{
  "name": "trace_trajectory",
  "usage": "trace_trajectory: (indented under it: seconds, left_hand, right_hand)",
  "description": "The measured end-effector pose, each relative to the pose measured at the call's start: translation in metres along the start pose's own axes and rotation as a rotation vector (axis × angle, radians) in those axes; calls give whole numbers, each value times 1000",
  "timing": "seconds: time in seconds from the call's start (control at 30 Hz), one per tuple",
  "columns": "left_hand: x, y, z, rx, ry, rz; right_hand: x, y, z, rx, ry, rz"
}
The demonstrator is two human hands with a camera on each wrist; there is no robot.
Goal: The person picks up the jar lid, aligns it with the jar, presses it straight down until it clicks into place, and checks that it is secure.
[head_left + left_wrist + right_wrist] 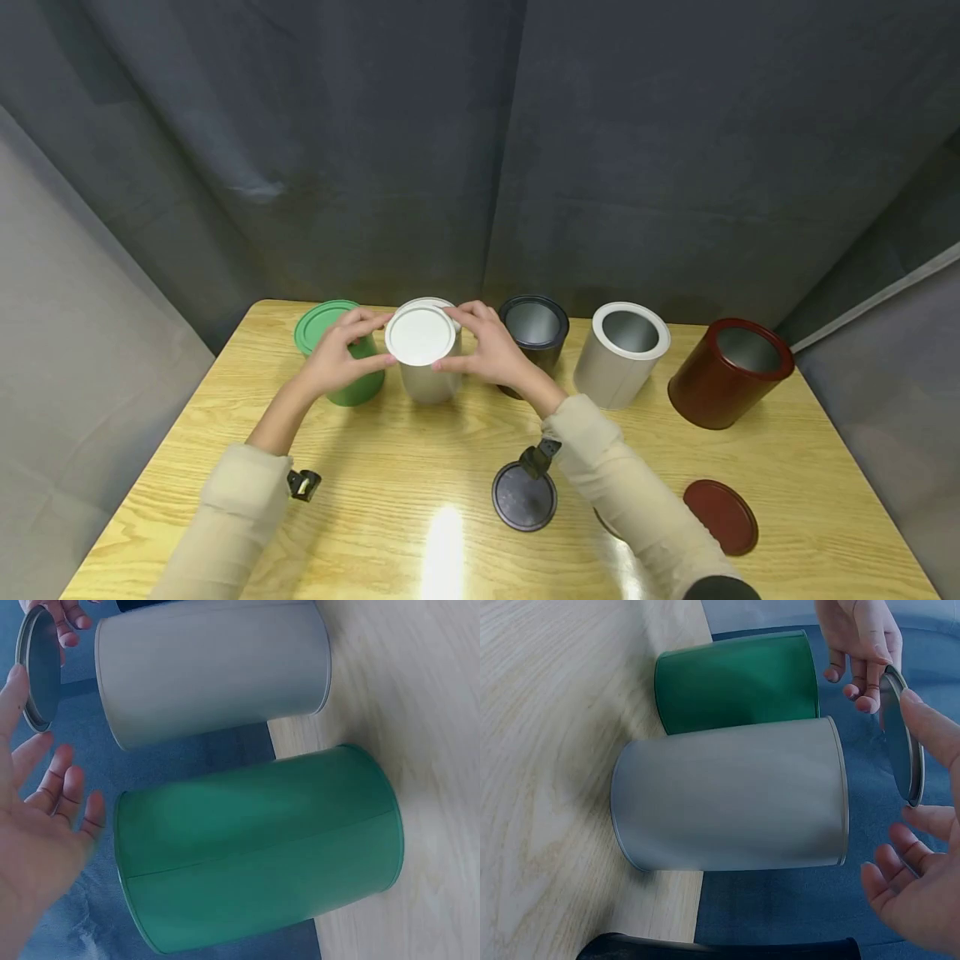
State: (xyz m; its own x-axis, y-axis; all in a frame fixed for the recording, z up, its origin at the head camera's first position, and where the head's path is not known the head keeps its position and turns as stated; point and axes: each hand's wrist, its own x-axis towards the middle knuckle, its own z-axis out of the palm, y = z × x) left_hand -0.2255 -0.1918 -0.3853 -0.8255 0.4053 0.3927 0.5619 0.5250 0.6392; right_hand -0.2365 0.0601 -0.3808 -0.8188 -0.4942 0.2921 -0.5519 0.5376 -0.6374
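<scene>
Cream sleeves (232, 508) lie nearest the head camera, over a wooden desk (360, 467). Take the lidded green can (364, 387) as landmark: a white can (429, 385) stands just to its right, and the white lid (422, 336) is held above that can. Thumb and forefinger of the left hand (341, 354) pinch one side of the lid's rim, close over the green can; the right hand (487, 346) pinches the opposite side. Farther right of the green can follow an open black can (551, 354), another white can (615, 371) and a red can (712, 379), both open. Toward the person from the green can and to its right lie a black lid (523, 500) and, farther along, a red lid (722, 517).

From the left wrist, turned sideways, the white lid appears above and left of the green can, apart from the white can's rim. Left thumb and forefinger touch its edge; the remaining fingers are loosely bent.

From the right wrist, the green can stands beyond the white can, and the lid appears to its right, gripped at the rim by right thumb and forefinger, the other fingers half curled.
</scene>
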Motion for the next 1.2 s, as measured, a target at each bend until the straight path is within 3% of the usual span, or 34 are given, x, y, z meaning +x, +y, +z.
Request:
trace_trajectory:
  seconds: [0.4,0.63,1.2]
  left_hand:
    - [16,-6,-4,8,-42,-9]
    - [24,-9,-7,62,-80,-45]
    - [41,-18,-9,93,-187,-119]
  right_hand:
    - [12,8,-3,-14,-2,21]
    - [20,12,-2,-8,-11,64]
    - [32,21,-1,1,-55,141]
